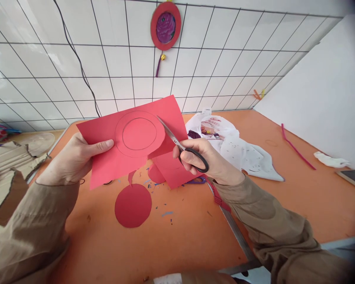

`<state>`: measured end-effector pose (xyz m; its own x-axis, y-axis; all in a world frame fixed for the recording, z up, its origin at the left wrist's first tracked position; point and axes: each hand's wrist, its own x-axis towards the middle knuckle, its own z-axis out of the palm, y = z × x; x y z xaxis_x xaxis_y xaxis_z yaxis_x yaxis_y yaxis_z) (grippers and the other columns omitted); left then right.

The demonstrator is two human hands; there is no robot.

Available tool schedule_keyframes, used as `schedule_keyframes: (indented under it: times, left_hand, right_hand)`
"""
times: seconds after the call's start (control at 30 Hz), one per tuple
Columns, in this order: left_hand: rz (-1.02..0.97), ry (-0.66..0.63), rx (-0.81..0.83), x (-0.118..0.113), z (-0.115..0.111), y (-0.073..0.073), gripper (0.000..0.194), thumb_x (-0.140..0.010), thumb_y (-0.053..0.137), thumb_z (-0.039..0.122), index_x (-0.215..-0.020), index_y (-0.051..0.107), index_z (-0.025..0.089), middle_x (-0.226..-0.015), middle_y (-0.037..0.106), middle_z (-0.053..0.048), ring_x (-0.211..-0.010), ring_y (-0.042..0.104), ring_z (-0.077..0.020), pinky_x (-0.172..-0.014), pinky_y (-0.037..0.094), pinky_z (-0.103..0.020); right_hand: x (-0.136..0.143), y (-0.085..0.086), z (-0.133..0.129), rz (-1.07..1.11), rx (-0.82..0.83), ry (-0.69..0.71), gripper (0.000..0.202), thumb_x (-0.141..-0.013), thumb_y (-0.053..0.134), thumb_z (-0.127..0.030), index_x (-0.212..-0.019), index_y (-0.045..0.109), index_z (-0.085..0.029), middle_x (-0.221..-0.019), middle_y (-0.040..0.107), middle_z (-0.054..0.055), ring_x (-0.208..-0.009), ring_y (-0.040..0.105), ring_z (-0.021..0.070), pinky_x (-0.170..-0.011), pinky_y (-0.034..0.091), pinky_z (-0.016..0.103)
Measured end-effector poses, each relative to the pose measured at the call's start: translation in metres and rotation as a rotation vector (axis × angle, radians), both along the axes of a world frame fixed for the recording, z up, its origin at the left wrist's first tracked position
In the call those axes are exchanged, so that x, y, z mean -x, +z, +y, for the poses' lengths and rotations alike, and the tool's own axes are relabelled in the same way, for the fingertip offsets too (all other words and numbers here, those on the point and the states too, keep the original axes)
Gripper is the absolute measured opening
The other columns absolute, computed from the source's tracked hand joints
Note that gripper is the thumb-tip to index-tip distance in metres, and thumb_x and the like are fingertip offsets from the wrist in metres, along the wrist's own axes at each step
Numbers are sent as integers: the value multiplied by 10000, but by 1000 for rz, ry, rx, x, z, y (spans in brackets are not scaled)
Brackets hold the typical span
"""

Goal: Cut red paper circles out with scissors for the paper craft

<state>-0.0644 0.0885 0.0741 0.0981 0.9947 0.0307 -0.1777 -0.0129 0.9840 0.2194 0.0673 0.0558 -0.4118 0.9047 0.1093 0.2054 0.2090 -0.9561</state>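
My left hand (84, 152) grips the left side of a red paper sheet (103, 130), thumb on top. Two pencilled rings, one inside the other, are drawn on the sheet. A cut runs in from the lower edge and follows the right side of the outer ring. In my right hand (199, 156) is a pair of scissors (177, 142) with black handles, its blades at the cut near the ring's upper right. A cut red paper disc (132, 206) lies on the table below the sheet, with a red scrap partly over its top edge.
Behind my right hand lies a white plastic bag (233, 146) with purple material inside. Blue bits (167, 213) dot the orange table (195, 244). Cardboard (12, 173) is at the left; a phone (354, 179) is at the right. A round red ornament (154, 29) hangs on the tiled wall.
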Motion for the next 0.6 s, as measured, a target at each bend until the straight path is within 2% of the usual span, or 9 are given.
schedule_keyframes:
  times: [0.33, 0.6]
  left_hand:
    - [23, -25, 4, 6, -1, 1, 399, -661, 803, 142, -1049, 746, 215, -1010, 766, -94, -853, 732, -312, -654, 650, -391]
    - [32, -25, -7, 5, 0, 1, 387, -662, 805, 138, -1038, 751, 213, -1012, 767, -92, -873, 728, -308, -653, 650, -365]
  right_hand:
    - [0, -1, 0, -4, 23, 5, 480, -788, 613, -614, -759, 567, -137, -504, 469, -47, -390, 417, 48, -368, 301, 182]
    - [-1, -1, 0, -17, 28, 7, 470, -796, 603, -606, -757, 565, -139, -503, 467, -46, -393, 413, 51, -370, 292, 186]
